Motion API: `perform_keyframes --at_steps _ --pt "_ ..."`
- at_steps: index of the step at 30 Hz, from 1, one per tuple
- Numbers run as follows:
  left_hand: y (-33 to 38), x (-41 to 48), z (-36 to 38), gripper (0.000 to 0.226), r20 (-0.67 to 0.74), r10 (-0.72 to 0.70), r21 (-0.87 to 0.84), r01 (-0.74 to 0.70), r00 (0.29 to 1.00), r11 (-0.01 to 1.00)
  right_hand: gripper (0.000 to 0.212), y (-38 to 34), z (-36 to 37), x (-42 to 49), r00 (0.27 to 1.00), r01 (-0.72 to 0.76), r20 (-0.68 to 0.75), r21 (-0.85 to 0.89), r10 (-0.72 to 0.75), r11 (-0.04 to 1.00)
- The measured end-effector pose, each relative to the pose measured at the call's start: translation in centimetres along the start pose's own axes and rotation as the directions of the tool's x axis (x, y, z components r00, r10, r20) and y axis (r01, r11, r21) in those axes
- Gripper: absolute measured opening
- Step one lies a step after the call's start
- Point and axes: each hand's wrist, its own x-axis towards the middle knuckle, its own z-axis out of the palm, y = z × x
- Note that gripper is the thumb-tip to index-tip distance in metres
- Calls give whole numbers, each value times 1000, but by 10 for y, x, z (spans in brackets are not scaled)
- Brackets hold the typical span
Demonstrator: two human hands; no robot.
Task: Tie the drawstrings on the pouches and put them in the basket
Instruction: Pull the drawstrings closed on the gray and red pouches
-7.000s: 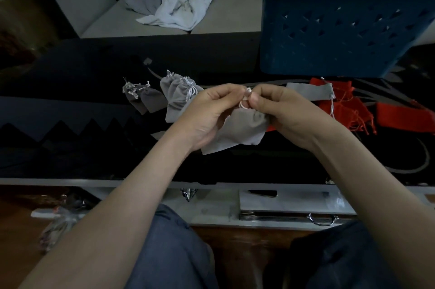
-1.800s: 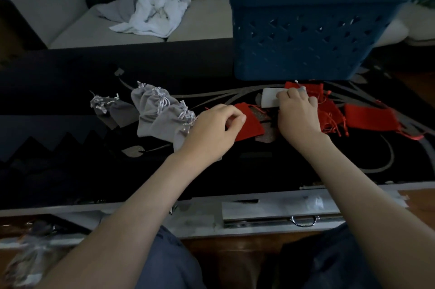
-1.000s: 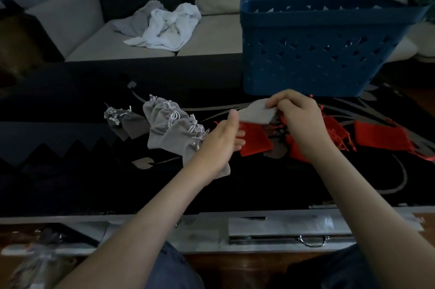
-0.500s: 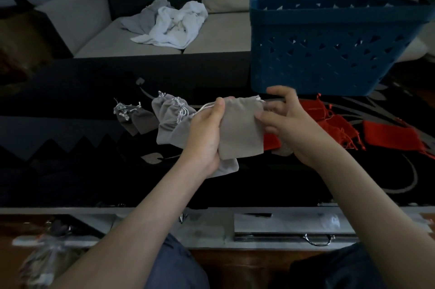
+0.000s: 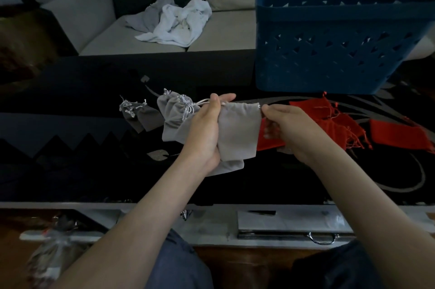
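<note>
Your left hand [image 5: 207, 133] is wrapped round the left side of a flat grey pouch [image 5: 237, 131], and your right hand [image 5: 289, 128] pinches its top right corner. So the pouch is spread between the 2, up over the middle of the table [image 5: 82, 100]. A pale drawstring [image 5: 202, 102] loops out past your left fingers.

Stuff around it: the blue basket [image 5: 329, 53] stands at the table's far right corner, hard plastic with rows of little triangle cutouts. In front of it, towards the right edge, there's a loose pile of red pouches [image 5: 339, 121] with frayed-looking red strings. Your right hand covers part of that pile.

Just left of your left hand lie light grey pouches [image 5: 174, 114] with bunched necks and knotted strings, and further left some darker grey pouches [image 5: 143, 117]. Your left hand hides part of the light grey ones, so I can't count them.

The tabletop is black and glossy with pale swirly lines. Beyond the far edge, a crumpled white and grey cloth [image 5: 174, 23] sits on a beige sofa [image 5: 226, 37].
</note>
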Motion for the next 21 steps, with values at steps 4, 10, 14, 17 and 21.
perform_keyframes --at_steps 4,10,14,17,21 --pt "1 -1 -2 42 -28 -6 0 6 1000 1000 28 2 -1 2 1000 0 -25 2 0 1000" --pt "6 -5 -2 47 -127 98 -32 -103 987 994 30 1 -2 3 996 68 -61 -39 -70 997" --pt "12 -2 -8 45 -171 152 -39 -161 973 986 30 1 -11 6 986 106 -118 -93 -117 990" --pt "15 1 -8 48 -208 202 138 -175 957 975 26 3 -15 10 981 128 -136 -86 -138 988" --pt "8 0 3 46 -126 139 300 -96 982 949 27 1 -23 8 940 241 -188 -224 -285 944"
